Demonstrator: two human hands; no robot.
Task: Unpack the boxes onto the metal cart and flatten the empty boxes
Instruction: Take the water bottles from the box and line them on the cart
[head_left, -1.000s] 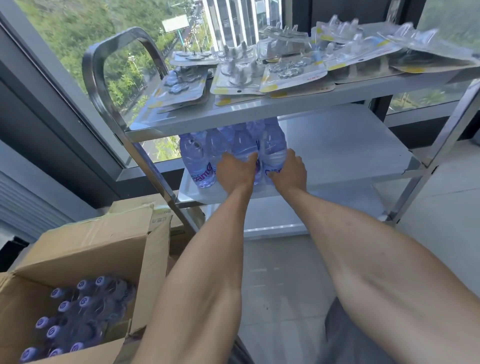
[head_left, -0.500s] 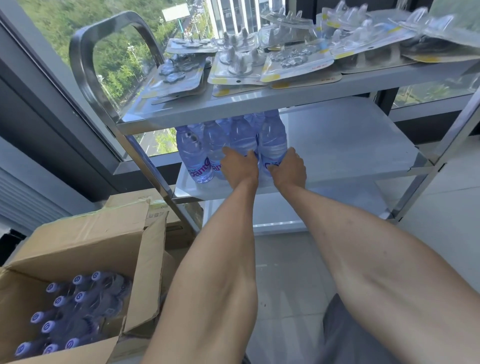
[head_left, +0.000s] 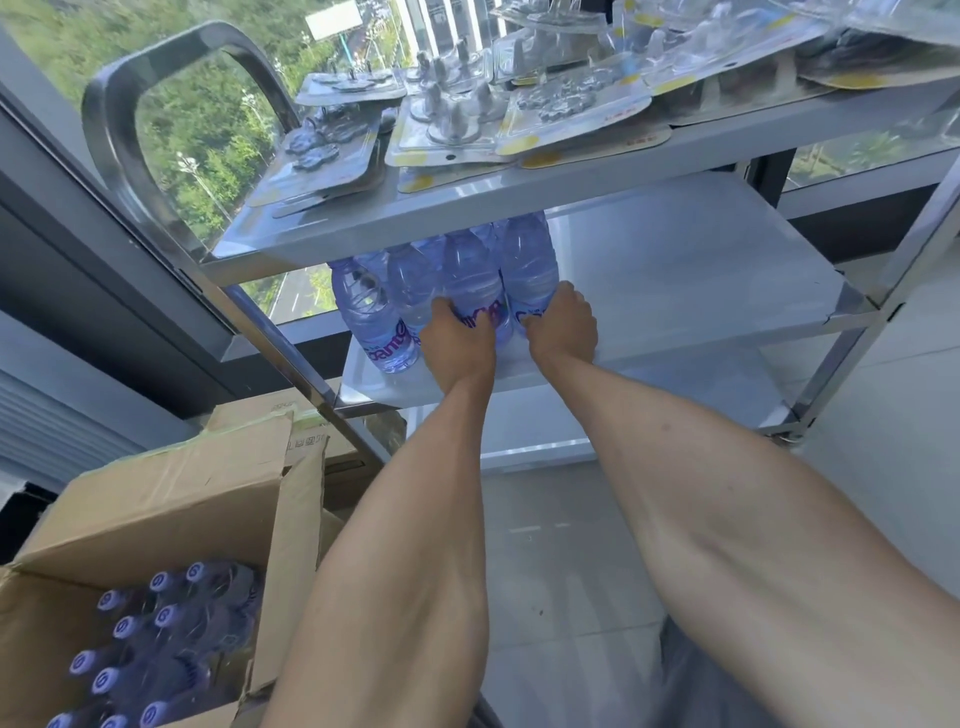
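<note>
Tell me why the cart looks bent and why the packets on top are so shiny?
Head view: the wide-angle lens bows straight edges, so the cart's legs and the window frame lean and curve near the borders. Daylight through the window glares off the blister packs and the middle shelf; the water bottles both hands grip stay fairly sharp.

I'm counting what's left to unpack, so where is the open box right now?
The box sits at the lower left of the head view, on the floor beside the cart, with bottles inside.
</note>
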